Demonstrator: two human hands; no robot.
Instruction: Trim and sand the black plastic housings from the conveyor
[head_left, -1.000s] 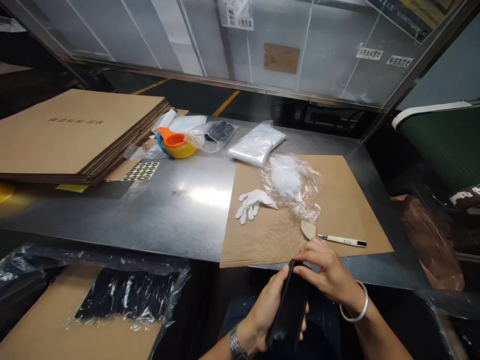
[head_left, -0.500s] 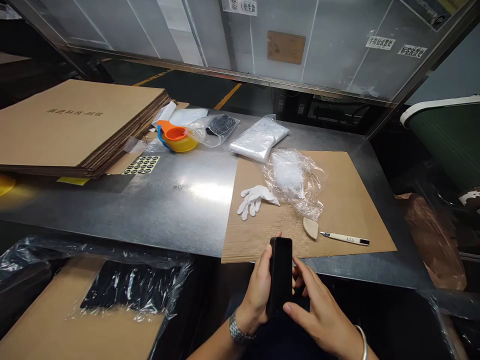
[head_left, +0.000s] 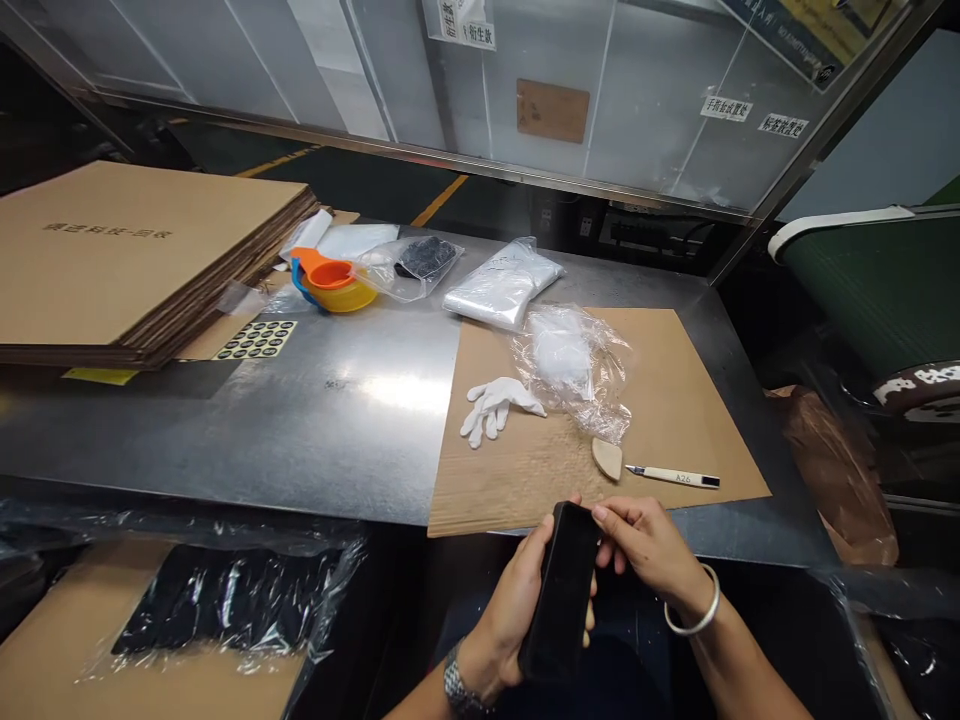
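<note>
A black, long, narrow rectangular case [head_left: 562,595] with a raised rim is tilted in front of my body, below the table's front edge. My left hand [head_left: 510,605] wraps round its left side, with fingertips showing on the far right edge. At its upper right corner, my right hand [head_left: 651,545] pinches the rim between thumb and curled fingers. Just beyond lie a tan wedge-shaped pad [head_left: 607,460] and a craft knife [head_left: 673,477] marked A26. A white glove [head_left: 499,408] rests farther left on the cardboard sheet [head_left: 697,410].
Clear plastic bags [head_left: 574,365] and a white packet [head_left: 502,285] lie behind the glove. Orange and yellow tape dispensers [head_left: 337,285] stand beside stacked cardboard [head_left: 150,260]. A sticker sheet [head_left: 255,340] is on the metal table [head_left: 352,430]. A plastic-lined box [head_left: 225,600] sits lower left.
My right hand has moved from the case's lower right side up to its top corner and closed there. The case has tilted, and the view has shifted slightly right.
</note>
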